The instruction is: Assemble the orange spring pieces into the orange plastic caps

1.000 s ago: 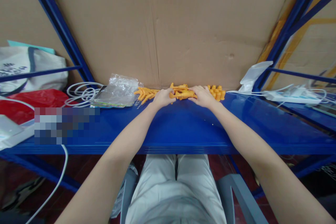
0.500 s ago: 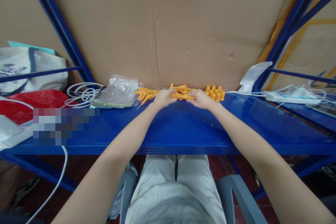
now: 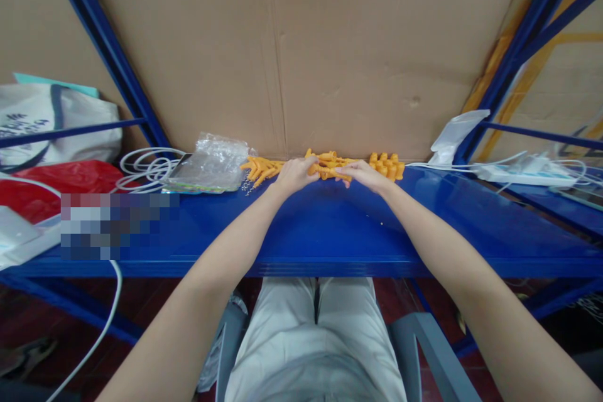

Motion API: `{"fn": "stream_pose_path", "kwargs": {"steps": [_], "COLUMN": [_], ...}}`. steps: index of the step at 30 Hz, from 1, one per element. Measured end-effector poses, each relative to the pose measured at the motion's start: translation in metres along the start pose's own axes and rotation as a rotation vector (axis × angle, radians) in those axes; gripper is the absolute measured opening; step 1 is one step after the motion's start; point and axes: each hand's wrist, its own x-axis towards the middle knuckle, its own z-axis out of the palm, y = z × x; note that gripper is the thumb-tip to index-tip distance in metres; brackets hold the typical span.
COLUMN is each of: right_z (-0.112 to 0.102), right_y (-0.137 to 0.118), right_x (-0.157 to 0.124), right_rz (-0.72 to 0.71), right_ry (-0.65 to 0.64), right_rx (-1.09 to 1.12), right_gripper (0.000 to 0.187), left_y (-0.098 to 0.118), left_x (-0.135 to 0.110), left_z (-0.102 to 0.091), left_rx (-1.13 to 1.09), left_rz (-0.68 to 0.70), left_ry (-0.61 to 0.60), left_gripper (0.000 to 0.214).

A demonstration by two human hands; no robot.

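Observation:
Near the back of the blue table, my left hand (image 3: 296, 176) is closed round the left end of an orange plastic part (image 3: 327, 173), a slim piece with thicker ends. The fingers of my right hand (image 3: 362, 174) pinch its right end, fingertips showing below it. Behind them lie more long orange parts (image 3: 327, 156). Left of my left hand is a heap of thin orange pieces (image 3: 261, 168), with small silvery coiled or threaded bits (image 3: 247, 185) at its edge. Beside my right hand stand several orange cup-shaped pieces (image 3: 389, 166) grouped closely together.
A cardboard sheet (image 3: 353, 63) backs the blue table (image 3: 325, 232). Clear plastic bags (image 3: 217, 163), coiled white cable (image 3: 151, 169) and a red bag (image 3: 70, 179) lie left. At right are a white power strip (image 3: 522, 174) and blue shelf posts (image 3: 522, 56).
My right hand has turned slightly, and its fingertips now show beneath the orange part. My left hand has shifted very slightly right.

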Motion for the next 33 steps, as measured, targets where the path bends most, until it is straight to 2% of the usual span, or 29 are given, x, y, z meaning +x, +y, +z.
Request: {"fn": "stream_pose_path", "kwargs": {"steps": [2,5,8,12,21,30,33], "right_z": [0.001,0.003,0.005,0.007,0.008,0.009,0.008], "right_y": [0.002,0.006,0.01,0.013,0.02,0.018,0.016], "right_x": [0.001,0.003,0.004,0.004,0.006,0.005,0.004], "right_rz": [-0.04,-0.172,-0.255,-0.25,-0.241,-0.214,-0.23], "right_ry": [0.057,0.163,0.184,0.156,0.099,0.193,0.189], "right_rx": [-0.056,-0.167,-0.254,-0.269,-0.204,-0.373,-0.404], "right_gripper": [0.044,0.035,0.028,0.023,0.033,0.029,0.028], "left_y": [0.001,0.0,-0.002,-0.002,0.002,-0.001,-0.004], "left_x": [0.0,0.0,0.0,-0.001,-0.002,-0.002,-0.001], "left_z": [-0.001,-0.001,-0.001,-0.001,-0.004,-0.003,-0.001], "left_rx": [0.012,0.012,0.004,0.01,0.04,0.042,0.028], "left_rz": [-0.02,-0.052,-0.065,-0.066,-0.047,-0.086,-0.088], "left_ry": [-0.013,-0.02,-0.018,-0.022,-0.037,-0.089,-0.08], "left_gripper": [0.04,0.04,0.041,0.042,0.041,0.042,0.042]}}
